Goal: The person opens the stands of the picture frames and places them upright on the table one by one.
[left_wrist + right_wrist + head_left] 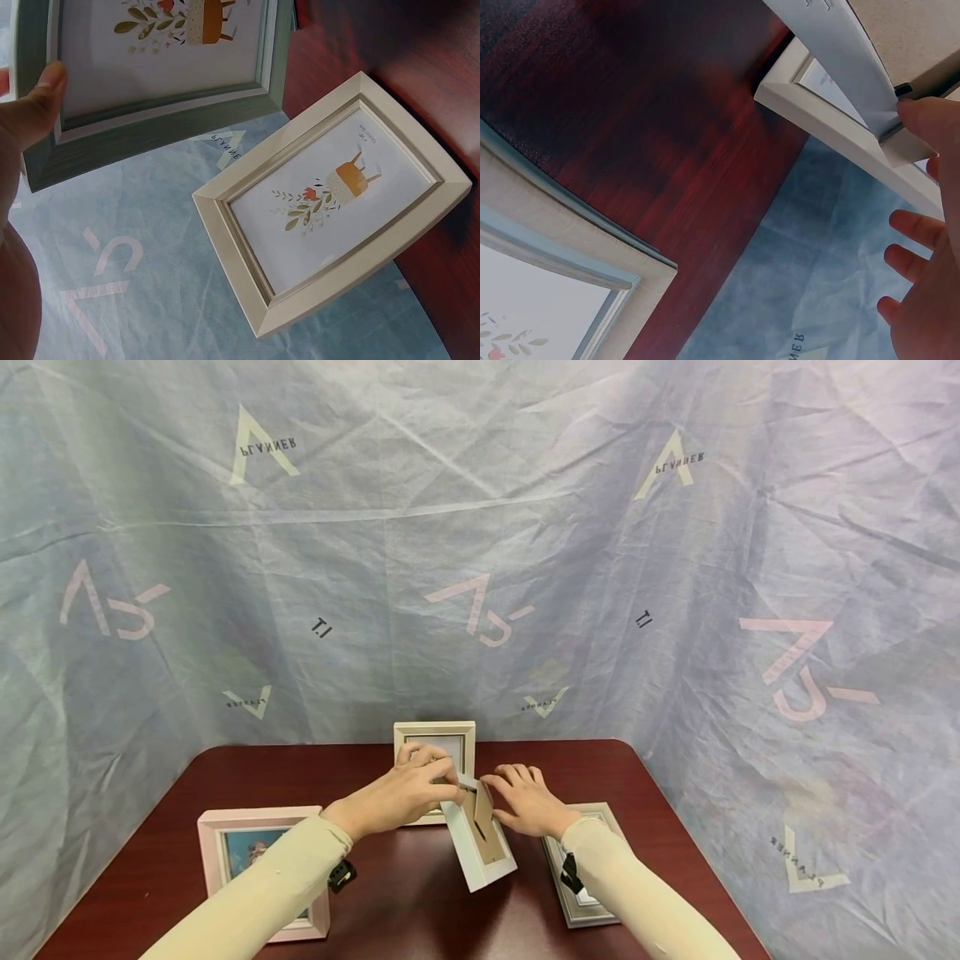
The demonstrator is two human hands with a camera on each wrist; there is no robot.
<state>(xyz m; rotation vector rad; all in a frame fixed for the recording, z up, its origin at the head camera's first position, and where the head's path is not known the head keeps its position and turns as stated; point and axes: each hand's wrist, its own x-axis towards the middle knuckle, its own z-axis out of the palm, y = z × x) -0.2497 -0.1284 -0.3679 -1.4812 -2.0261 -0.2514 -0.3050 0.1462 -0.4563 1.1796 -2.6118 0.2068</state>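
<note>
A green picture frame (150, 142) is held tilted above the table, its brown back and support leg (483, 806) turned toward me in the head view. My left hand (408, 785) grips its upper left corner, the thumb (46, 94) on the front side in the left wrist view. At the upper right corner my right hand (528, 802) pinches the edge by a small black clip (904, 89), with thumb and forefinger. The other right fingers (907, 262) stay extended, off the frame. Behind it stands a cream picture frame (435, 728), partly hidden in the head view.
A pink picture frame (212, 852) stands on the left of the dark red table (390, 910), half behind my left sleeve. On the right, a grey-beige frame (558, 881) lies partly under my right sleeve. Grey printed cloth (390, 568) hangs behind the table and along its sides.
</note>
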